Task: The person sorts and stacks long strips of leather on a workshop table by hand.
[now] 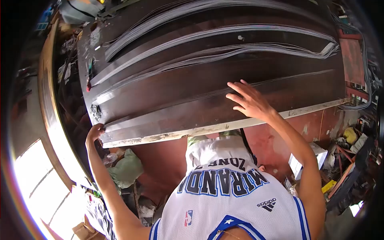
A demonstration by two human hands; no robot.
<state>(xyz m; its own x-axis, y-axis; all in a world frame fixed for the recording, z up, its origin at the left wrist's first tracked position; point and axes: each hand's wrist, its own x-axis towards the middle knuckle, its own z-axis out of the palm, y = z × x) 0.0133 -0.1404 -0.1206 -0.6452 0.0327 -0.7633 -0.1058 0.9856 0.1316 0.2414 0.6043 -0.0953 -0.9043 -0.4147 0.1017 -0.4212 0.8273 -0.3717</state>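
Note:
A dark table carries several long bundles of thin grey strands laid across it. Nearest to me lies a thinner group of strands, running from the left edge toward the right. My left hand is at the table's left front corner, its fingers closed at the left end of this thin group. Over the right half of the table my right hand is held with its fingers spread, just beside the thin strands and holding nothing.
Red-handled pliers lie at the table's left edge, near a dark clump. A green bag is below left. A white box and clutter stand at the right. A pale strip lines the front edge.

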